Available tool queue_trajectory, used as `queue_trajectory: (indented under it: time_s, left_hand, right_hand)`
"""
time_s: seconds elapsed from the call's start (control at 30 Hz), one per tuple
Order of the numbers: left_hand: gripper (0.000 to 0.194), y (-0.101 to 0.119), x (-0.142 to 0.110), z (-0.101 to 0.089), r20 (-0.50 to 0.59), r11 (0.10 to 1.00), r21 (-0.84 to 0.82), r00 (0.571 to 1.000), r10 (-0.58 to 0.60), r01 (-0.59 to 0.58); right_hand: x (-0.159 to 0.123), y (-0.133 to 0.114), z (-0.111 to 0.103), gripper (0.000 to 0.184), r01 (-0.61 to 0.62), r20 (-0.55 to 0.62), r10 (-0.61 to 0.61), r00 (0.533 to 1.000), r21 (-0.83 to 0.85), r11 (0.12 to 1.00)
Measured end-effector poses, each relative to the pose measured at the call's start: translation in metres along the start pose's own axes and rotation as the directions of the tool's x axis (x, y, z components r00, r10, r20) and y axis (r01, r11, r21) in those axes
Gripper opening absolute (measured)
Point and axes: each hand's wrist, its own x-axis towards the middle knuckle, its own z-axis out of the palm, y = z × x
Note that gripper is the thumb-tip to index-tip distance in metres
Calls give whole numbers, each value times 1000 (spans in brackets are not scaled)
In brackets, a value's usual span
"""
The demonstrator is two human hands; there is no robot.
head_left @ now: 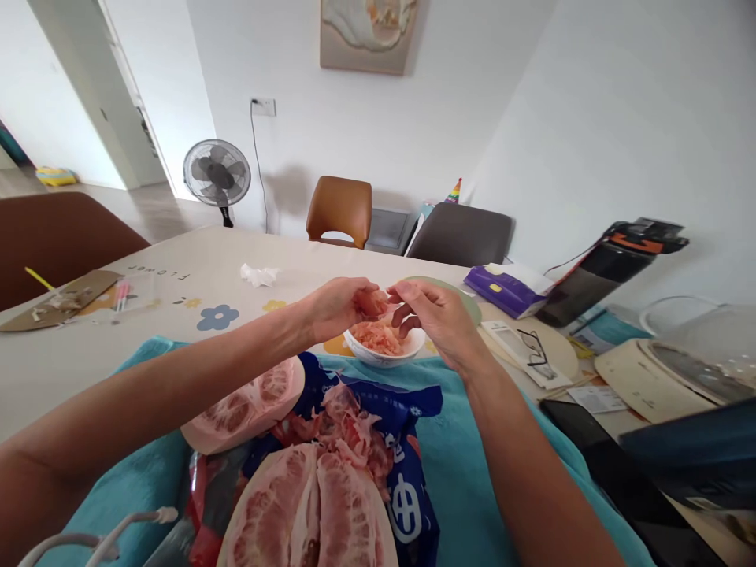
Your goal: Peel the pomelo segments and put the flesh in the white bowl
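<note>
Pink pomelo flesh (373, 304) is held in the curled fingers of my left hand (342, 305), above a white bowl (378, 360). Close beside it, my right hand (434, 315) has its thumb and fingers bent together in a pinch. Whatever is between those fingertips is too small to make out. Loose pomelo pulp (378, 339) lies in the bowl below both hands. Nearer to me, a cut pomelo half (348, 504) shows its segments, with another pomelo piece (260, 402) behind it to the left. Peeled membranes (348, 425) are heaped on a blue printed bag (407, 472).
A teal towel (461, 465) covers the near table. Right are a purple tissue pack (508, 287), eyeglasses (535, 353), a dark bottle (599, 276) and a black phone-like slab (620, 472). Crumpled tissue (260, 275) lies left. Chairs (339, 206) and a fan (217, 173) stand beyond.
</note>
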Motion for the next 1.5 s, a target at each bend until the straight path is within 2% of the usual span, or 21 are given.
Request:
queue_trajectory:
  time_s: [0.1,0.3,0.43,0.53,0.7,0.77,0.87,1.07,1.1,1.17,1.27,1.33,1.5]
  left_hand:
    - [26,-3,11,4,21,999,1,999,36,-36]
    - [22,-9,13,8,16,991,-25,991,135,-135]
    - [26,-6,18,6,38,989,-56,990,139,-137]
    - [22,-5,26,3,-5,985,-100,990,144,-143]
    - [39,-7,38,-4,-37,988,-134,996,78,-83]
    - [36,-7,40,-7,-28,988,-145,999,43,-46]
    - [24,-6,43,-13,-18,987,-162,1000,-5,2]
    - [23,-8,45,-18,-3,989,-149,1000,-14,13]
    - [24,-9,45,-19,-8,991,-133,1000,-3,2]
    - [42,-13,47,-21,-11,998,-49,999,41,-41]
    - [66,-17,52,-24,50,989,126,996,78,-84]
    - [66,-18,54,-25,104,983,167,993,60,-77]
    - [62,-13,55,-23,182,993,107,983,27,-47]
  right_hand:
    - [-1,4,-2,23,-34,-40,33,999,-38,999]
    - [0,4,4,10,-94,-166,78,983,-92,991]
    - [3,10,3,3,-27,-253,16,967,-41,999]
    - [5,15,1,2,-3,-296,19,955,54,999]
    - [8,16,-3,5,-34,-264,104,959,257,966]
    - [9,17,-6,7,-29,-260,112,959,306,952]
    - [10,19,-9,8,-24,-267,119,956,333,942]
    - [10,21,-11,7,-7,-267,104,958,340,940]
    - [10,20,-11,7,-1,-268,97,959,337,942]
    - [10,20,-11,6,9,-272,87,958,333,943]
    - [9,18,-11,7,12,-286,89,954,334,943]
    - [9,16,-11,7,4,-292,97,951,329,944]
    - [8,14,-11,7,4,-281,93,955,326,945]
